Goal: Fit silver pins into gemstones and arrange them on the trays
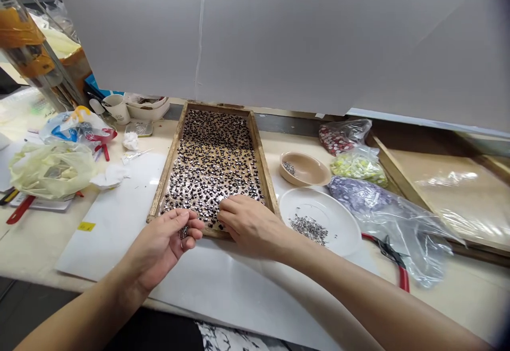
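Observation:
A long wooden tray (263,160) lies in front of me, filled with several small dark shiny beads (211,160). My left hand (165,242) rests at the tray's near left corner, fingers curled around a few small metal pins. My right hand (249,223) lies on the tray's near edge, fingertips pressed together among the beads; what they pinch is hidden. A white plate (342,218) with a heap of thin metal pins (308,229) sits right of the tray, and a tan bowl (308,162) with a few small metal bits stands behind it.
Clear bags of purple (366,194), yellow-green (358,166) and red-white (340,137) pieces lie at the right, with red-handled pliers (394,263) beside them. A yellow plastic bag (51,168), a white cup (117,108) and clutter fill the left. A white panel (279,37) stands behind.

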